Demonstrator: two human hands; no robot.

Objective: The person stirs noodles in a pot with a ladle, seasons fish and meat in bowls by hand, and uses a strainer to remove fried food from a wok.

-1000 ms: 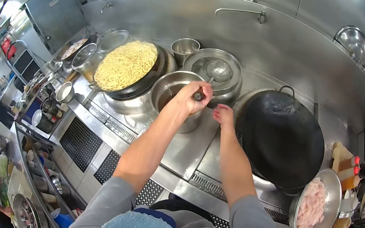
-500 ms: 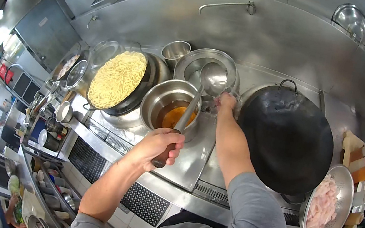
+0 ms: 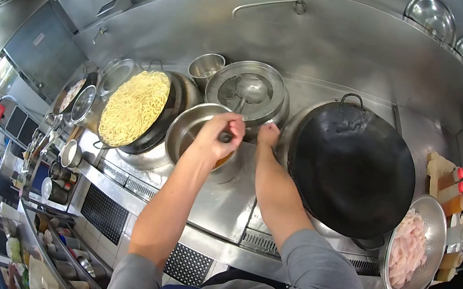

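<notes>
My left hand (image 3: pixel 219 135) is wrapped round the handle of a ladle (image 3: pixel 251 88). The ladle's metal bowl is down inside a wide round pot (image 3: pixel 218 75) at the back of the stove, among greyish liquid. Close to that pot's near right edge is my right hand (image 3: pixel 268 134), its fingers closed; what they grip, if anything, is hidden. Below my left hand stands a steel pot (image 3: pixel 178 126) with amber liquid, partly covered by the hand and forearm. A large black wok (image 3: pixel 352 171) sits just right of my right forearm.
Yellow noodles (image 3: pixel 135 107) fill a wok on the left. A colander (image 3: pixel 437 240) of pale raw meat slices (image 3: pixel 408 250) stands at the right, near several sauce bottles (image 3: pixel 450 190). A small steel pot (image 3: pixel 206 68) is at the back, below a wall faucet (image 3: pixel 267 6).
My left hand has moved forward, and the ladle's bowl has gone from above the pots into the back pot. My right hand has stayed near that pot's edge. The view has shifted slightly.
</notes>
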